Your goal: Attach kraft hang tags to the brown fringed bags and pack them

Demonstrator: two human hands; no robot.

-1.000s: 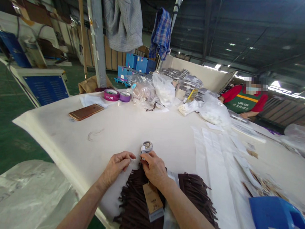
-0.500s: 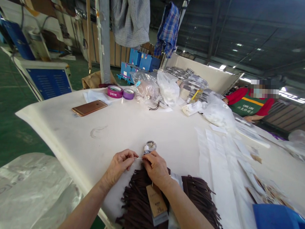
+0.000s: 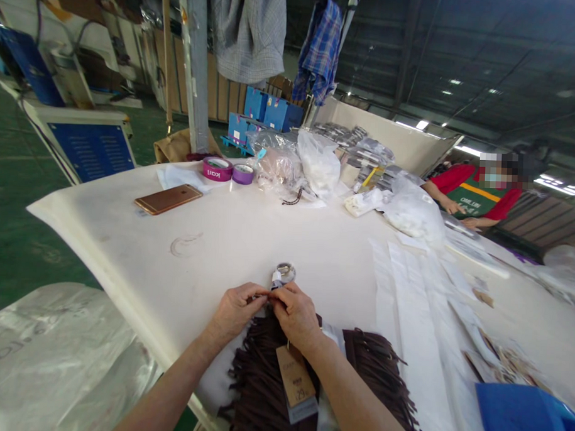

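Note:
My left hand [image 3: 236, 309] and my right hand [image 3: 295, 314] meet fingertip to fingertip at the top of a dark brown fringed piece [image 3: 258, 378] lying on the white table [image 3: 249, 233]. Both pinch something thin and small there that I cannot make out. A silvery metal ring [image 3: 284, 273] lies just beyond the fingers. A brown paper tag [image 3: 295, 382] hangs on the fringed piece under my right wrist. A second fringed piece [image 3: 380, 382] lies to the right.
A rose-gold phone [image 3: 168, 199] and two purple tape rolls [image 3: 225, 170] lie at the far left. Plastic bags [image 3: 312, 166] pile at the back. White paper strips [image 3: 407, 295] run along the right. A blue bin [image 3: 526, 415] is at lower right. A person in red and green [image 3: 477, 194] works opposite.
My left hand has moved right until its fingertips touch those of my right hand. The camera has shifted slightly.

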